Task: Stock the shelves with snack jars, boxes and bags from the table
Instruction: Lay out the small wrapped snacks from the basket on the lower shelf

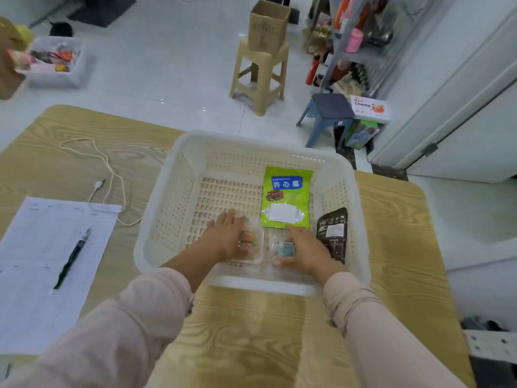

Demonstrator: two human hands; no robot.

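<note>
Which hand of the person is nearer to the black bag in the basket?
Right. The right hand lies close beside the black bag, on its left side; the left hand is farther left, beyond the right hand, resting on a clear box.

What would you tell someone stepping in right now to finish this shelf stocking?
Left hand lies flat on the orange-filled clear box; right hand spans the teal-filled clear box, apparently gripping.
Both boxes sit in the white basket on the table, with the green bag lying flat and the black bag leaning on its right wall.
Nothing lifted yet.
Left: carry all four to the shelves.
</note>
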